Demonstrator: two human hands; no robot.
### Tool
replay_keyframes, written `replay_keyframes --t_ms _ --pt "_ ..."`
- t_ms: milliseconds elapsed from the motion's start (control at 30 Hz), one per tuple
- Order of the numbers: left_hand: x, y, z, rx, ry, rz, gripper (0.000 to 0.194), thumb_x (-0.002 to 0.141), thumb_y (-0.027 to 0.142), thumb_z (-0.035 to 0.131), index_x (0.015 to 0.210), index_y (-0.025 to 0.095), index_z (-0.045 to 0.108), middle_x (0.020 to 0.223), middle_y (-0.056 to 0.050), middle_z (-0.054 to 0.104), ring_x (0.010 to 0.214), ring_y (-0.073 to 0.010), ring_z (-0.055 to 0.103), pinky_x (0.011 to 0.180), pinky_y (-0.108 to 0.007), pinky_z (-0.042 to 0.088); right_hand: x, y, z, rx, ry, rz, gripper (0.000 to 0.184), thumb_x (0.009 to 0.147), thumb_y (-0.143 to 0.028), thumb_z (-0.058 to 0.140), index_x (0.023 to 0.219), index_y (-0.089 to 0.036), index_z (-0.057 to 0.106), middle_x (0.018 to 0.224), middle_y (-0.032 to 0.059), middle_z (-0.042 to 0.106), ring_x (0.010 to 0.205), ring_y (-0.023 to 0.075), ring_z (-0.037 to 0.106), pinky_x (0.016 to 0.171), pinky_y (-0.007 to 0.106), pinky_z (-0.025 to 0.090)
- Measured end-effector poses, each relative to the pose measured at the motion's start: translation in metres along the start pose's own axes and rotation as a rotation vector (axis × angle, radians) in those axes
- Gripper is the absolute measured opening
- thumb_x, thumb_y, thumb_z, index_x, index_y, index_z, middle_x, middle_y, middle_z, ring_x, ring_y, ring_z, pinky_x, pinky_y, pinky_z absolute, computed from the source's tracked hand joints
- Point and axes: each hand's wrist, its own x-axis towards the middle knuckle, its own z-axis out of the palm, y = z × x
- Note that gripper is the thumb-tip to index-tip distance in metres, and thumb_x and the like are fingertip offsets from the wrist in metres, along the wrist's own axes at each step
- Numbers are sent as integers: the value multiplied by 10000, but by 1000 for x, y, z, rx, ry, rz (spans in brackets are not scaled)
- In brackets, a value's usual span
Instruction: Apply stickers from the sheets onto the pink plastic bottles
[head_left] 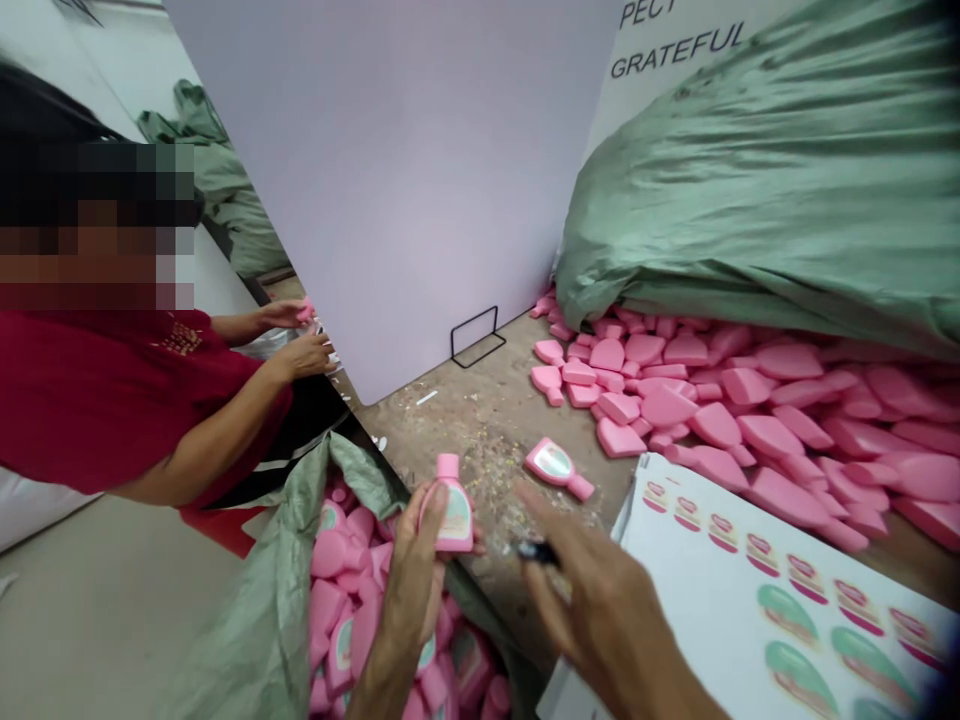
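Note:
My left hand (411, 580) is closed around a small pink bottle (454, 505) with a label on its front, held upright over the table's near edge. My right hand (592, 600) hovers just right of it, fingers partly curled, with a small dark object (534, 550) at the fingertips; I cannot make out what it is. A second labelled pink bottle (559, 467) lies on its side on the table (480, 410) beyond my hands. A white sticker sheet (757, 600) with rows of labels lies to the right.
A heap of unlabelled pink bottles (720, 400) spills from a large green sack (765, 190) at the right. An open green bag (360, 610) below my left hand holds several labelled bottles. A white divider board (405, 170) stands ahead; a person in red (135, 400) works at the left.

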Motion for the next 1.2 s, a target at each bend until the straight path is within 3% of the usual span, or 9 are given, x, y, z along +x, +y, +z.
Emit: replay_keyframes --t_ms 167,300,400,467,567,767,933,1067,1200 --pt "0 8 -39 608 -251 4 233 754 385 600 856 178 564 743 6 602 632 -140 572 575 -230 441 14 69 -3 -289 -223 432 352 869 -391 462 1113 -176 598 997 124 688 899 287 650 700 368 476" --pt "-7 7 -84 1281 -351 -32 198 703 239 547 863 176 645 814 -55 675 795 -239 629 715 -317 459 20 84 7 -297 -401 515 263 865 -403 473 950 -214 635 925 88 702 863 285 656 638 337 437" --pt "-8 11 -95 1530 -246 -25 412 635 210 592 1040 157 649 1122 -145 655 1105 -331 564 959 -431 385 16 79 11 -281 -346 492 250 867 -384 466 938 -211 633 907 76 704 846 272 659 629 325 427" --pt "-4 17 -83 1434 -173 86 430 682 270 591 1097 161 623 1209 -149 611 1173 -313 518 1014 -442 349 10 71 10 -254 -226 429 253 856 -390 484 975 -216 625 914 63 703 837 257 658 640 320 433" --pt "3 24 -42 1004 -121 215 430 768 387 560 1137 166 562 1125 -126 627 962 -229 599 902 -393 452 -1 53 3 -197 -27 276 244 843 -398 505 975 -223 613 892 38 699 784 218 656 642 304 442" --pt "13 7 35 273 -278 69 739 669 398 737 1276 168 386 1074 -98 611 676 -107 596 567 -212 492 -13 21 -5 -115 173 62 203 860 -371 512 943 -201 587 815 28 680 699 168 633 631 276 441" --pt "11 -1 43 192 -282 114 399 810 518 564 923 135 548 545 37 538 400 -73 485 407 -178 419 -15 13 -6 -44 196 29 176 848 -354 536 927 -201 574 791 25 666 700 166 632 634 275 461" --pt "3 0 39 114 -264 105 379 869 527 461 840 157 539 515 51 500 381 -70 464 419 -182 422 -13 7 -6 39 180 67 155 843 -346 547 906 -207 570 767 16 658 675 151 636 607 256 482" --pt "-5 4 35 120 -81 104 407 841 556 487 786 165 584 648 14 555 522 -84 533 530 -186 465 -13 6 -7 135 138 117 148 840 -339 558 916 -212 570 776 12 663 679 142 643 597 237 500"
